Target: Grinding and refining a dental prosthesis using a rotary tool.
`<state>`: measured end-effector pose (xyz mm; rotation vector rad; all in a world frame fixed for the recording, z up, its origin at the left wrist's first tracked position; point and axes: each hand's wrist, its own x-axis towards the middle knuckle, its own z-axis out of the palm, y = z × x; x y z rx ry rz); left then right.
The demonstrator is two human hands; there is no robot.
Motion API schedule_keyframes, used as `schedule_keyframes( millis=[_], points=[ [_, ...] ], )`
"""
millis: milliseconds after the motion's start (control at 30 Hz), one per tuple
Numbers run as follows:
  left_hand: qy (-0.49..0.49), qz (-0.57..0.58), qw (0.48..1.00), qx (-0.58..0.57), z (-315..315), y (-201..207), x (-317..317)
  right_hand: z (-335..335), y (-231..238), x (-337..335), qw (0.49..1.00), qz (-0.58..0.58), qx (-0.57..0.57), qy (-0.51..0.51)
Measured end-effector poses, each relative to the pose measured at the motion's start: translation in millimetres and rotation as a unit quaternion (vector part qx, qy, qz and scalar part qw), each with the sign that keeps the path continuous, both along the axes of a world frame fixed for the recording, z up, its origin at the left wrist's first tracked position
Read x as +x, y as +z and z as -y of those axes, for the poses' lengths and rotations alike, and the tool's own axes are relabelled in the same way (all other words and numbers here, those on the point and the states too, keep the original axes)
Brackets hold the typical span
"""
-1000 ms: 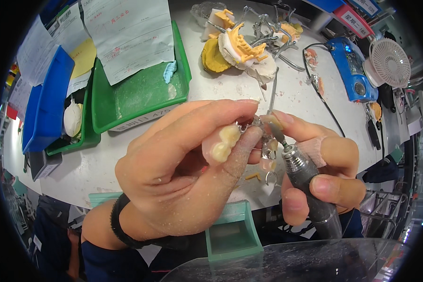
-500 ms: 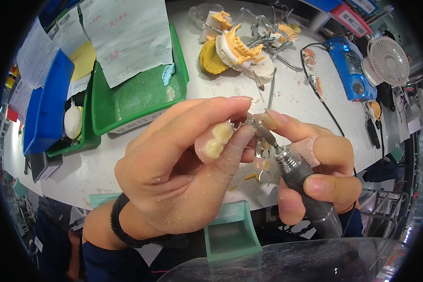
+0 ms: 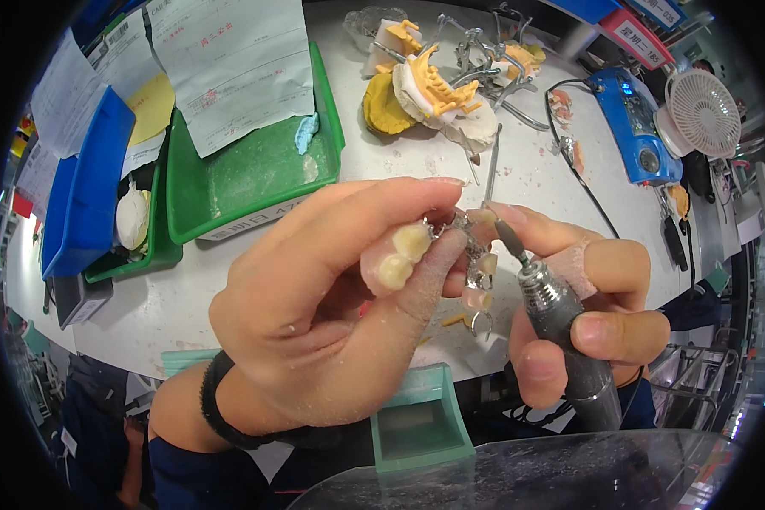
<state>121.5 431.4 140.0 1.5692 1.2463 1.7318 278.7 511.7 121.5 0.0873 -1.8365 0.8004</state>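
Note:
In the middle of the view my left hand (image 3: 323,314) is closed round a partial denture (image 3: 395,255) with pink gum, yellowish teeth and a metal framework. More of its teeth and a metal clasp hang below my fingertips. My right hand (image 3: 603,297) wraps round a dark grey handpiece (image 3: 565,340), tilted with its tip up and to the left. A tapered grinding bit (image 3: 509,240) sits in its nose, close to the framework; whether it touches, I cannot tell. My right index finger rests by the denture's far end. White dust covers my left thumb.
Dental casts (image 3: 438,93) on metal articulators stand at the far middle. A green tray (image 3: 255,183) with papers and a blue bin (image 3: 89,183) are on the left. To the right are a blue control box (image 3: 633,127) and a white fan (image 3: 701,110). A teal drawer (image 3: 423,429) juts out in front.
My right hand and the handpiece have shifted slightly right, and the bit has drawn away from the metal framework. My left hand and the denture have moved a little to the right.

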Motion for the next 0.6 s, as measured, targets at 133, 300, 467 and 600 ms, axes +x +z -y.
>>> schedule_keyframes(
  millis=[133, 300, 467, 600],
  points=[
    [0.017, 0.018, 0.999, -0.048, 3.4, 4.8, 2.2, -2.3, -2.6, 1.9, 0.999, 0.02, 0.027, -0.019],
    [0.014, 0.014, 0.999, -0.044, 3.5, 4.2, 1.9, -6.8, -1.0, 3.9, 0.997, 0.037, 0.066, -0.025],
    [0.02, 0.01, 0.999, -0.042, 3.2, 3.6, 2.7, -7.8, -2.8, 3.5, 0.997, 0.032, 0.063, -0.012],
    [0.019, 0.01, 0.999, -0.034, 3.2, 3.1, 2.0, -4.7, -2.5, 4.6, 0.998, 0.044, 0.048, -0.02]
  ],
)
